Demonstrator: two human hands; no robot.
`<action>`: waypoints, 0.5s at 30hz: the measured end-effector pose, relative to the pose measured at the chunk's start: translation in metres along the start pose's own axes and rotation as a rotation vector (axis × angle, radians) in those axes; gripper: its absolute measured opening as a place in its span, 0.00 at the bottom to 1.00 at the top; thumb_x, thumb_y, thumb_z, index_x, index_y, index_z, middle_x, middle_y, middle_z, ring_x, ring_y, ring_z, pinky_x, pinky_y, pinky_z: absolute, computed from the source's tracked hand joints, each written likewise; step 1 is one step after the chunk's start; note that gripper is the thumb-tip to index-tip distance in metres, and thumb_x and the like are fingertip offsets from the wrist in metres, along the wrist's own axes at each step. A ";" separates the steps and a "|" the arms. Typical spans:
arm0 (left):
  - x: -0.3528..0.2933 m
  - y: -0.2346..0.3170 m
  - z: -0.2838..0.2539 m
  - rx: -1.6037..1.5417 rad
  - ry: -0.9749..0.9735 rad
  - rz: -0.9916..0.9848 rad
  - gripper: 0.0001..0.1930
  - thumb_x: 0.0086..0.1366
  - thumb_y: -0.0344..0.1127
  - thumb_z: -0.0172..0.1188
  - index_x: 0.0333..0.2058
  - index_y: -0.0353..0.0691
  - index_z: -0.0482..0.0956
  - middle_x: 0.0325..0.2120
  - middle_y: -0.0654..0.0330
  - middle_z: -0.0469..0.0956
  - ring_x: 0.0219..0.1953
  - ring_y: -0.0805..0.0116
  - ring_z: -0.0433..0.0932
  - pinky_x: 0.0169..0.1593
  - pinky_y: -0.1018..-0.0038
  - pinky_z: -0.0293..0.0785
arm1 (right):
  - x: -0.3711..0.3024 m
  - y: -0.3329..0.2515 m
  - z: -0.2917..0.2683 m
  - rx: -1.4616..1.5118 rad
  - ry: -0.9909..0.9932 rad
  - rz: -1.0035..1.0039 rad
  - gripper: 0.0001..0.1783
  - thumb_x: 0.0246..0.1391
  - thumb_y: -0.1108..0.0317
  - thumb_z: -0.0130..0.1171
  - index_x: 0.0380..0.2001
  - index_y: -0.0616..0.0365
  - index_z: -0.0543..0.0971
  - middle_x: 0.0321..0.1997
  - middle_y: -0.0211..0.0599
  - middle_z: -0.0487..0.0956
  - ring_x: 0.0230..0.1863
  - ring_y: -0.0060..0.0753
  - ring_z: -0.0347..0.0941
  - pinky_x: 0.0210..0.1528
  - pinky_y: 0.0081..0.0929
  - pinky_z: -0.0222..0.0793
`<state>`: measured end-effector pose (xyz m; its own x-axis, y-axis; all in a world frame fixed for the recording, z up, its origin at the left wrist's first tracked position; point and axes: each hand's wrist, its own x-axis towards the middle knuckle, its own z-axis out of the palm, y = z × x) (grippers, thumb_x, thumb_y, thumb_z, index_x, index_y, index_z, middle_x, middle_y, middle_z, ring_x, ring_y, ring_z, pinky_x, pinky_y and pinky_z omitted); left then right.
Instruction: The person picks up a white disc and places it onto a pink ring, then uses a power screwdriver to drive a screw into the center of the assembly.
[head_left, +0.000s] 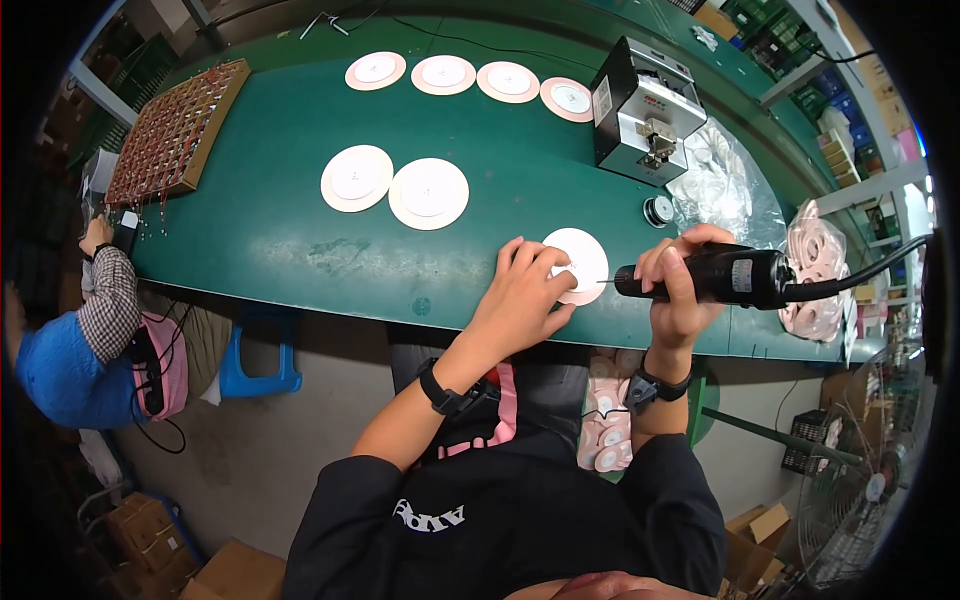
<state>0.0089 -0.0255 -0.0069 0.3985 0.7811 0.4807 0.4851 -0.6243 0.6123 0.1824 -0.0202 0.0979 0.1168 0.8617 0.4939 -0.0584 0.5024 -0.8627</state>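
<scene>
My right hand (683, 280) is wrapped round a black electric screwdriver (740, 277), held level, its thin bit pointing left. The bit's tip reaches the right edge of a round white disc with a pale pink rim (590, 255). On that disc's left side lies my left hand (528, 290), fingers bent over its middle and gripping it near the table's front edge. What sits under those fingertips is hidden. Two similar discs, a left one (357, 178) and a right one (428, 193), lie flat side by side beyond my left hand.
Several more discs (443, 75) line the table's (270, 200) far side. A black-and-silver machine (650, 115) stands far right, near a small metal spool (658, 210) and bagged pink parts (812, 270). Left are a gridded wire rack (180, 130) and a seated co-worker (75, 360).
</scene>
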 end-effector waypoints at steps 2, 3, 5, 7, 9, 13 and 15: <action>0.000 0.001 -0.001 -0.002 -0.007 -0.002 0.12 0.53 0.35 0.70 0.36 0.42 0.82 0.48 0.59 0.75 0.56 0.55 0.70 0.67 0.49 0.57 | -0.001 0.004 0.000 -0.007 0.005 0.038 0.13 0.59 0.77 0.57 0.45 0.61 0.67 0.22 0.34 0.67 0.18 0.27 0.64 0.27 0.30 0.68; 0.001 0.001 -0.001 -0.004 -0.011 -0.002 0.12 0.53 0.35 0.70 0.36 0.42 0.82 0.48 0.59 0.75 0.56 0.55 0.70 0.67 0.49 0.57 | -0.001 0.005 0.000 -0.008 0.008 0.040 0.13 0.59 0.77 0.57 0.45 0.61 0.67 0.22 0.34 0.67 0.18 0.27 0.64 0.27 0.30 0.68; 0.001 0.002 -0.001 0.012 -0.017 -0.011 0.13 0.53 0.36 0.71 0.36 0.42 0.82 0.49 0.60 0.75 0.57 0.55 0.70 0.67 0.50 0.58 | 0.001 0.007 -0.001 0.022 -0.010 0.042 0.11 0.58 0.77 0.56 0.42 0.60 0.67 0.22 0.34 0.67 0.18 0.27 0.64 0.26 0.30 0.67; 0.002 0.003 -0.001 0.018 -0.023 -0.013 0.13 0.52 0.36 0.72 0.37 0.43 0.82 0.50 0.60 0.75 0.57 0.55 0.70 0.67 0.51 0.58 | 0.003 0.008 -0.003 0.036 -0.016 0.043 0.11 0.58 0.77 0.56 0.41 0.60 0.67 0.23 0.34 0.66 0.18 0.27 0.64 0.26 0.30 0.67; 0.002 0.002 -0.001 0.015 -0.015 -0.011 0.13 0.52 0.36 0.72 0.37 0.43 0.82 0.50 0.60 0.75 0.56 0.55 0.70 0.66 0.51 0.59 | 0.004 0.008 -0.004 0.055 -0.022 0.052 0.10 0.58 0.77 0.56 0.39 0.59 0.66 0.23 0.34 0.66 0.18 0.27 0.63 0.26 0.30 0.67; 0.003 0.003 -0.002 0.015 -0.009 -0.007 0.14 0.51 0.36 0.72 0.37 0.42 0.81 0.50 0.61 0.75 0.55 0.55 0.70 0.65 0.52 0.60 | 0.005 0.009 -0.010 0.102 -0.074 0.060 0.10 0.58 0.76 0.57 0.37 0.58 0.65 0.22 0.33 0.65 0.17 0.27 0.62 0.25 0.29 0.66; 0.003 0.004 -0.002 0.016 -0.009 -0.006 0.14 0.51 0.35 0.72 0.37 0.42 0.81 0.50 0.61 0.75 0.55 0.55 0.70 0.65 0.52 0.60 | 0.006 0.011 -0.013 0.120 -0.099 0.063 0.11 0.58 0.75 0.58 0.36 0.57 0.65 0.22 0.33 0.65 0.17 0.26 0.62 0.25 0.29 0.66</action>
<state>0.0105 -0.0255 -0.0015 0.4021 0.7848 0.4716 0.4999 -0.6197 0.6050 0.1956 -0.0109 0.0902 0.0114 0.8914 0.4530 -0.1812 0.4474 -0.8758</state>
